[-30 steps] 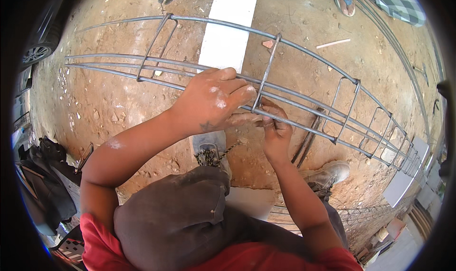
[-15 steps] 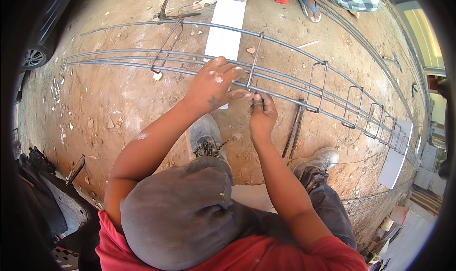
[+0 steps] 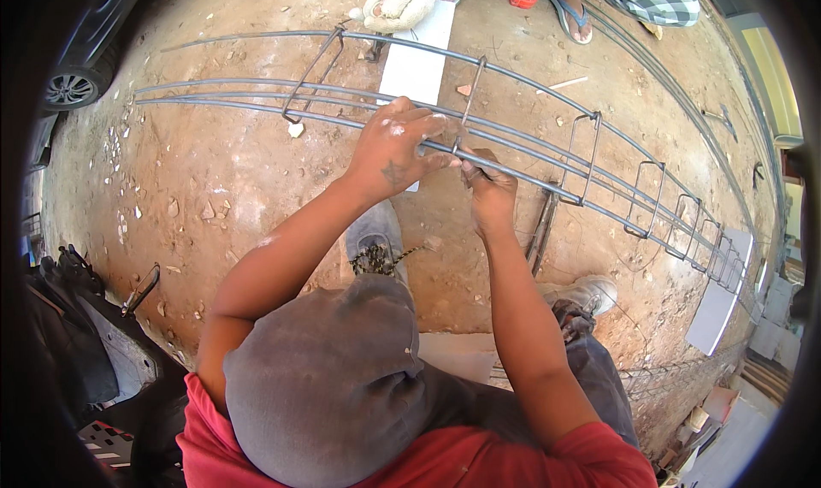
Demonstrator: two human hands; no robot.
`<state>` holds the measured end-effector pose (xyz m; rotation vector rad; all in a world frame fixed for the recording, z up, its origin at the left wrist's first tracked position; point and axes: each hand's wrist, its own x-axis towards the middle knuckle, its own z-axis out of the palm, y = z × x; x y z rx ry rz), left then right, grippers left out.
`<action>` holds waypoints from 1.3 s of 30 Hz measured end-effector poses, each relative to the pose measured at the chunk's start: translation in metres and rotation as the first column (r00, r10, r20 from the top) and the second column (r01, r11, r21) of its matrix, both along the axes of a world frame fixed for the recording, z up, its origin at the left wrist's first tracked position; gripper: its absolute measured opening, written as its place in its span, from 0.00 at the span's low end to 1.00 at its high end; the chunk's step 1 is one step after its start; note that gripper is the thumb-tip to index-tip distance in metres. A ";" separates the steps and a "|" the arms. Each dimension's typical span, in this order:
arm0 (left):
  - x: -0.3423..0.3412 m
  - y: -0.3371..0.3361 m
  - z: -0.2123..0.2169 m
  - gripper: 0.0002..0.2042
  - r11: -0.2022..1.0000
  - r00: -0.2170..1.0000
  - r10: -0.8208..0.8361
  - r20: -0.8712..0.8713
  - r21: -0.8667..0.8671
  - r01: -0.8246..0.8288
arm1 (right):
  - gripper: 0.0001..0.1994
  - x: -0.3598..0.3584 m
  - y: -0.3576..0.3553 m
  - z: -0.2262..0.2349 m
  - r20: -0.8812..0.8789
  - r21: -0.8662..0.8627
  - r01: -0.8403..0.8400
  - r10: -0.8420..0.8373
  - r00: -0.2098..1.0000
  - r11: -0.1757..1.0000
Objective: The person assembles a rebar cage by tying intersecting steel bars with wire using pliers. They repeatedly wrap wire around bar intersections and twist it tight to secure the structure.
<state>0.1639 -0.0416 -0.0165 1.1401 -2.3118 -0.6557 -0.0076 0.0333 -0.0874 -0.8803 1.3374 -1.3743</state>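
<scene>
A long rebar cage (image 3: 523,177) crosses in front of me, its thin steel bars joined by bent square stirrups (image 3: 473,94). My left hand (image 3: 395,150) is closed round the near bar, thumb below and fingers above, just left of one stirrup. At that same joint, my right hand (image 3: 493,195) pinches from the near side, fingertips against the bar and stirrup corner. Whatever sits between its fingers is too small to make out.
Beneath the cage lies a white board (image 3: 419,65), with a second pale board (image 3: 721,295) at the right. A co-worker's gloved hand (image 3: 402,2) is at the far side by a dark tool (image 3: 374,50). Loose bars (image 3: 540,231) lie near my right shoe (image 3: 590,295).
My right hand has turned and shifted slightly right along the joint, while my left keeps its grip. The co-worker's glove and the dark tool have come right, toward the white board.
</scene>
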 end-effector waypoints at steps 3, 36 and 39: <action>-0.003 -0.003 -0.003 0.21 1.000 0.998 0.008 -0.062 -0.010 -0.009 | 0.10 0.000 -0.005 0.003 0.056 -0.004 0.016 -0.016 0.998 1.000; 0.012 -0.009 0.006 0.13 0.939 0.961 -0.061 -0.270 0.310 0.147 | 0.08 0.044 0.021 -0.005 -0.306 -0.096 0.420 -0.428 0.851 0.903; 0.012 -0.012 0.004 0.17 0.953 0.979 -0.106 -0.176 0.264 0.150 | 0.11 0.047 0.024 -0.008 -0.475 -0.158 0.384 -0.411 0.778 0.910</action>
